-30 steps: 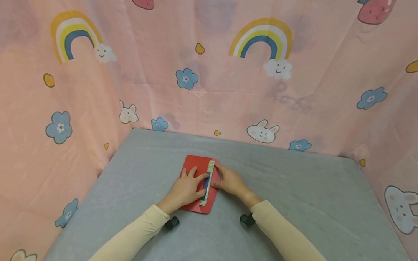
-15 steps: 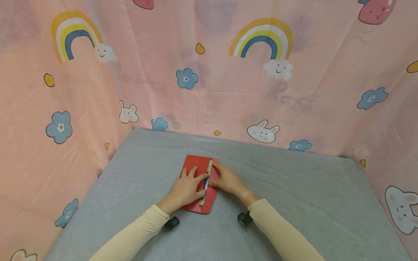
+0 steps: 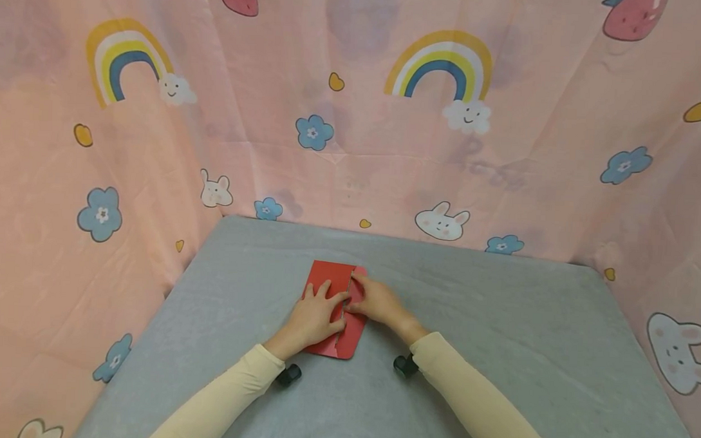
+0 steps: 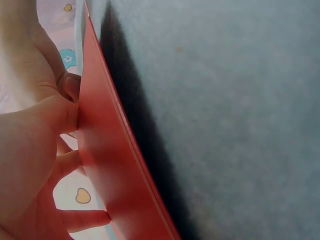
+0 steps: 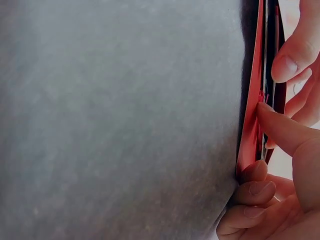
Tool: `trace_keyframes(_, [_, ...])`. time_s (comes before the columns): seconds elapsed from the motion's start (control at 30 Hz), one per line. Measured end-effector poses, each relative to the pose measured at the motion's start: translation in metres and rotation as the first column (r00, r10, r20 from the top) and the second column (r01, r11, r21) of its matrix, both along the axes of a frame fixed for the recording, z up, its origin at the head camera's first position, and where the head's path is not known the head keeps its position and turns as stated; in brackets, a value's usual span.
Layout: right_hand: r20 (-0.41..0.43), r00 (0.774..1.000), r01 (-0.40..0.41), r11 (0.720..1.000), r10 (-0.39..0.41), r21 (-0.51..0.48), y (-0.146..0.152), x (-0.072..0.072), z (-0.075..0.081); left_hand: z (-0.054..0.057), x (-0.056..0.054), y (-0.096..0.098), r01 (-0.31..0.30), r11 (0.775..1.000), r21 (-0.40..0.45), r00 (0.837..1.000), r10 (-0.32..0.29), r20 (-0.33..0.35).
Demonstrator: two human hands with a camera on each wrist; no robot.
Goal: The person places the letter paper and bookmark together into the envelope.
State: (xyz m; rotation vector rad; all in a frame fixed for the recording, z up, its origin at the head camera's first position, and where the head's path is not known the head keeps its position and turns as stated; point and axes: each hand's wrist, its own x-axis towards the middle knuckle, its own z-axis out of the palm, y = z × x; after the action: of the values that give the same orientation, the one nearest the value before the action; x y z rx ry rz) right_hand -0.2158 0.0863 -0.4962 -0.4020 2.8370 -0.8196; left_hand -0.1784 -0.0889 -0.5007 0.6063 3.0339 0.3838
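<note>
A red envelope (image 3: 331,274) lies on the grey tabletop, its lighter flap (image 3: 355,329) folded out to the right. Only a thin edge of a pale patterned insert (image 3: 337,340) shows along the envelope's mouth; the rest is hidden inside. My left hand (image 3: 312,314) rests on the envelope with fingers spread, its thumb and index finger near the mouth. At the mouth, my right hand (image 3: 379,302) touches the insert's edge with thumb and index finger apart. In the right wrist view, the right thumb (image 5: 280,125) presses between the envelope's layers while its other fingers bend below.
Grey cloth covers the tabletop (image 3: 497,327). Behind and beside it hangs a pink printed curtain (image 3: 261,113). Dark wrist cameras (image 3: 406,366) sit beneath both cuffs.
My right hand has moved left, and the patterned insert has slid into the envelope, from a wide strip to a thin edge. My left hand and the envelope have stayed in place.
</note>
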Motion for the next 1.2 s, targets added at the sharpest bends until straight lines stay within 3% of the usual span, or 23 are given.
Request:
trace_keyframes(0.93, [-0.008,0.999,0.047,0.999,-0.047,0.0,-0.0086,0.0002,-0.0046,0.0031,0.0025,0.0,-0.004,1.0,-0.006,1.0,0.004,-0.014])
trace_keyframes(1.2, [-0.005,0.999,0.033,0.995,-0.033,-0.09,-0.0013,0.0009,-0.0041,0.0013,0.0009,0.0029,-0.025,1.0,-0.007,1.0,0.025,-0.006])
